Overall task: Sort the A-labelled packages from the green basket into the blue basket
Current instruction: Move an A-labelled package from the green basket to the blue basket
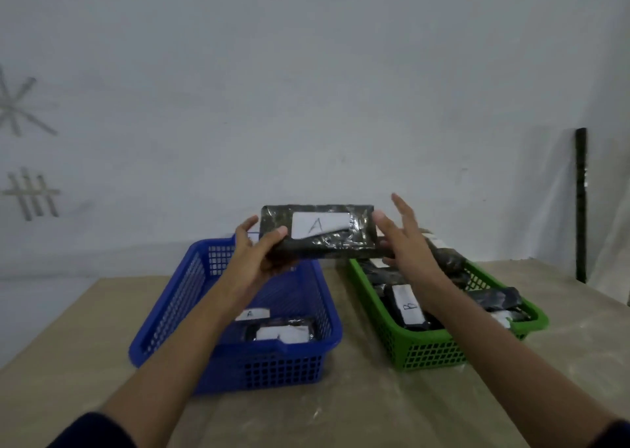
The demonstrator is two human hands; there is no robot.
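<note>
above the blue basket [163, 314] the left hand [254, 255] grips the a package [318, 231] label-up, probably so it can be checked. right hand [404, 239] is spread open beside it, letting go. green basket [422, 350] sits right.

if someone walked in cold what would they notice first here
First, the black package with a white A label held up in mid-air, above the far end of the blue basket; the left hand grips its left end while the right hand is open by its right end. Next, the green basket to the right, full of black packages, one labelled B.
</note>
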